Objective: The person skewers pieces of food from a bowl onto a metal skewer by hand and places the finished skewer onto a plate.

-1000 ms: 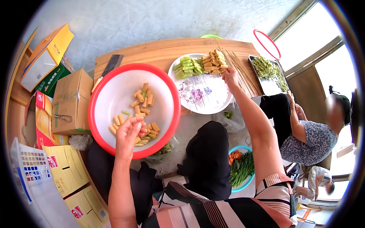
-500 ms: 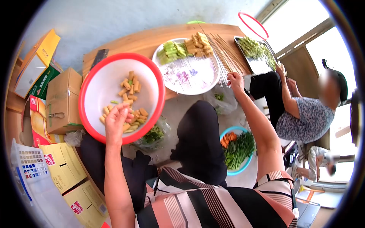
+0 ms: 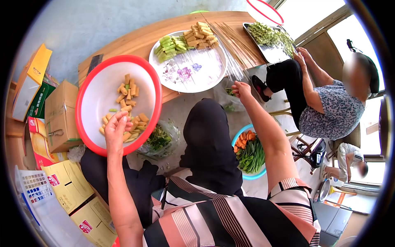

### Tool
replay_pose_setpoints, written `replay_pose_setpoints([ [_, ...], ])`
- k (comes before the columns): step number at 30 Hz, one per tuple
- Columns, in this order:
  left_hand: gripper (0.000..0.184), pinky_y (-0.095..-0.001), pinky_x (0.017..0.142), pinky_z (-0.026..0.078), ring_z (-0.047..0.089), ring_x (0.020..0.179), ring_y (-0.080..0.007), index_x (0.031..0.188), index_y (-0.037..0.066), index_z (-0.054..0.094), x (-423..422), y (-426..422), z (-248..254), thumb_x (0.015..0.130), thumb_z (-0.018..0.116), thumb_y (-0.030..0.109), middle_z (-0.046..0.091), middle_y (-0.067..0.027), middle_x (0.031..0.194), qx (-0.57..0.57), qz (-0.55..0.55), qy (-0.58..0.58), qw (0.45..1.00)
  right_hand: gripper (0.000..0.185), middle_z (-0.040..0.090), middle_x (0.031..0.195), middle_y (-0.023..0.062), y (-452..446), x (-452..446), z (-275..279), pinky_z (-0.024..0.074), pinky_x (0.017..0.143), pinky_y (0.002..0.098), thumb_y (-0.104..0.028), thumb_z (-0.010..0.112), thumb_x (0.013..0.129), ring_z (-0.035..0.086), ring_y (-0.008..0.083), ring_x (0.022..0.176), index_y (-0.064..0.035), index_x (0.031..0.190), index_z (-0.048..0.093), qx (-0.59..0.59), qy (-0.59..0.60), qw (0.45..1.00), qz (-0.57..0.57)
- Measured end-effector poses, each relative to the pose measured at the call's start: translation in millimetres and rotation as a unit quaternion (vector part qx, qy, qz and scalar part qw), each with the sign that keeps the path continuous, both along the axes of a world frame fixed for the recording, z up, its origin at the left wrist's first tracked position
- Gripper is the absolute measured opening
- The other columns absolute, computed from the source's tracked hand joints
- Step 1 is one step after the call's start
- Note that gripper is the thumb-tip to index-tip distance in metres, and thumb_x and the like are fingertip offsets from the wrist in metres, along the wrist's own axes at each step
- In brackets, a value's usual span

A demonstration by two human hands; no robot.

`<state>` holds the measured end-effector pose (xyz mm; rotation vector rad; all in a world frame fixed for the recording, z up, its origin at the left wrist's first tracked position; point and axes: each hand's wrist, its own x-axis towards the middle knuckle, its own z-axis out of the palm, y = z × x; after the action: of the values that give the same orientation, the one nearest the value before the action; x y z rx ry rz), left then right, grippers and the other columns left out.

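Note:
My left hand [image 3: 116, 131] is over the white basin [image 3: 94, 96] with a red rim, its thumb and fingers pressed together. Whether a piece is between them is hidden. Short tan rolls [image 3: 131, 91] and a few green bits lie in the basin around it. Just below the near ends of the thin wooden skewers [image 3: 236, 43], my right hand [image 3: 242, 90] has curled, closed fingers; what they hold is too small to make out. A flower-patterned white plate [image 3: 173, 78] on the table carries skewered green stalk pieces [image 3: 168, 46] and skewered tan rolls [image 3: 200, 35].
A metal tray [image 3: 277, 55] of greens sits at the table's [image 3: 135, 35] right end, beside a seated person [image 3: 329, 111]. Bagged greens [image 3: 158, 138] and a blue basin [image 3: 252, 177] of carrots and green stalks are on the floor. Cardboard boxes [image 3: 63, 115] stand at left.
My right hand has drawn back a little from the skewer ends toward me. My left hand stays over the rolls in the basin. The whole view has shifted slightly.

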<state>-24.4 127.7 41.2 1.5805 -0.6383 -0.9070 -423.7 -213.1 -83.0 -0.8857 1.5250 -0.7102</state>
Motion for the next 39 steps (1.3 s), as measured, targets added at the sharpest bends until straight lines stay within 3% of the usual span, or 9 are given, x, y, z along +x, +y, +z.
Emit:
replay_pose_setpoints([
  [5, 0.025, -0.021, 0.066, 0.047, 0.06, 0.074, -0.0082, 0.112, 0.001, 0.06, -1.4, -3.5, -2.4, 0.092, 0.058, 0.016, 0.063, -0.0039, 0.09, 0.013, 0.012, -0.001, 1.0, 0.015, 0.064, 0.073, 0.0061, -7.1, 14.0, -5.2, 0.0353, 0.038, 0.0246, -0.018, 0.064, 0.085, 0.055, 0.013, 0.046, -0.0065, 0.092, 0.058, 0.03, -0.04, 0.998, -0.047],
  [14, 0.025, -0.0211, 0.066, 0.047, 0.059, 0.074, -0.0082, 0.112, 0.001, 0.059, -4.3, -4.6, 1.4, 0.092, 0.057, 0.015, 0.063, -0.0036, 0.089, 0.009, 0.009, -0.002, 1.0, 0.006, 0.062, 0.071, 0.0013, 8.7, -0.9, -2.9, 0.0385, 0.042, 0.0238, -0.016, 0.062, 0.086, 0.056, 0.0122, 0.053, -0.0104, 0.087, 0.059, -0.007, -0.027, 0.999, -0.046],
  [17, 0.026, -0.0204, 0.067, 0.048, 0.06, 0.076, -0.0074, 0.112, 0.002, 0.06, -0.5, -1.9, -2.7, 0.091, 0.058, 0.019, 0.064, -0.0027, 0.091, -0.002, 0.001, -0.003, 1.0, 0.005, 0.06, 0.068, 0.002, 31.0, -20.5, 11.2, 0.0373, 0.042, 0.0258, -0.013, 0.059, 0.084, 0.055, 0.0132, 0.052, -0.0082, 0.085, 0.057, 0.005, -0.105, 0.994, -0.038],
  [19, 0.026, -0.0203, 0.067, 0.048, 0.06, 0.076, -0.0075, 0.112, 0.002, 0.06, -1.4, -1.3, 0.8, 0.091, 0.058, 0.019, 0.064, -0.0027, 0.091, -0.011, 0.001, -0.001, 1.0, 0.009, 0.056, 0.068, 0.0019, 49.8, -34.2, 19.5, 0.0392, 0.047, 0.026, -0.016, 0.057, 0.085, 0.053, 0.0144, 0.057, -0.0074, 0.083, 0.056, 0.096, -0.272, 0.957, -0.034],
  [23, 0.026, -0.0204, 0.066, 0.048, 0.061, 0.075, -0.0079, 0.111, 0.002, 0.06, -2.0, 0.3, 3.6, 0.092, 0.058, 0.019, 0.064, -0.0029, 0.091, -0.035, -0.003, 0.006, 0.999, 0.012, 0.054, 0.069, 0.0028, 116.9, -36.4, 75.7, 0.0402, 0.052, 0.0265, -0.017, 0.054, 0.085, 0.051, 0.0157, 0.06, -0.0059, 0.082, 0.055, 0.132, -0.385, 0.912, -0.039],
  [29, 0.023, -0.0203, 0.063, 0.047, 0.062, 0.072, -0.0088, 0.11, 0.002, 0.06, -2.6, 1.9, 9.1, 0.092, 0.056, 0.016, 0.064, -0.0039, 0.09, -0.068, -0.003, 0.063, 0.996, 0.011, 0.053, 0.071, 0.004, 210.8, 3.1, 172.6, 0.0402, 0.055, 0.0278, -0.014, 0.052, 0.086, 0.049, 0.0161, 0.059, -0.0049, 0.081, 0.054, 0.082, -0.425, 0.899, 0.068],
  [31, 0.025, -0.0197, 0.061, 0.048, 0.062, 0.07, -0.009, 0.112, 0.003, 0.06, -2.1, 3.3, 13.2, 0.093, 0.056, 0.02, 0.065, -0.0054, 0.092, -0.079, -0.002, 0.071, 0.994, 0.011, 0.054, 0.07, 0.0047, 237.4, 30.8, 192.6, 0.0406, 0.054, 0.0262, -0.012, 0.051, 0.086, 0.05, 0.0151, 0.057, -0.0045, 0.079, 0.054, 0.019, -0.363, 0.914, 0.178],
  [36, 0.036, -0.0188, 0.055, 0.044, 0.055, 0.062, -0.0073, 0.12, 0.004, 0.056, -0.3, 11.5, 28.5, 0.093, 0.057, 0.027, 0.065, -0.0084, 0.099, -0.151, -0.004, 0.222, 0.963, 0.005, 0.057, 0.066, 0.0024, 291.3, 94.9, 187.3, 0.0402, 0.054, 0.021, -0.009, 0.056, 0.086, 0.052, 0.0095, 0.056, -0.007, 0.081, 0.057, 0.057, -0.244, 0.899, 0.359],
  [39, 0.033, -0.0172, 0.048, 0.04, 0.052, 0.056, -0.0057, 0.12, 0.004, 0.056, 8.0, 17.3, 25.8, 0.093, 0.056, 0.024, 0.065, -0.0086, 0.095, -0.216, 0.012, 0.243, 0.946, 0.008, 0.057, 0.07, -0.0002, 312.1, 119.4, 172.3, 0.0407, 0.056, 0.0208, -0.014, 0.059, 0.088, 0.052, 0.0066, 0.06, -0.0068, 0.083, 0.059, 0.073, -0.206, 0.868, 0.445],
])
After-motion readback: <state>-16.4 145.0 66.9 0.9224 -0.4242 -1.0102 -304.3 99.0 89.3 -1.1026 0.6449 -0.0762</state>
